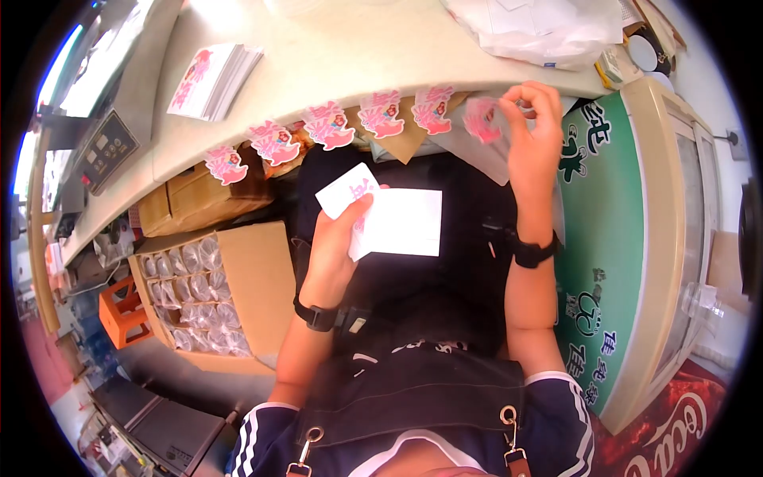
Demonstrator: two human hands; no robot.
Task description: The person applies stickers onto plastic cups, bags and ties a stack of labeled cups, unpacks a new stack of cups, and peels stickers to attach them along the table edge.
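Observation:
My left hand is closed around a few white cards, thumb on top. One of these cards, tilted at the upper left, shows part of a pink print. At the counter edge on the right, my right hand pinches a pink sticker between thumb and fingers; the sticker is slightly blurred. Several cut-out pink stickers hang in a row along the counter's front edge, left of my right hand. Further left, a stack of printed cards lies on the counter.
The pale counter curves in front of me, with a white plastic bag at its back right. An open carton of wrapped cups stands at left, near an orange stool. A green-sided freezer stands at right.

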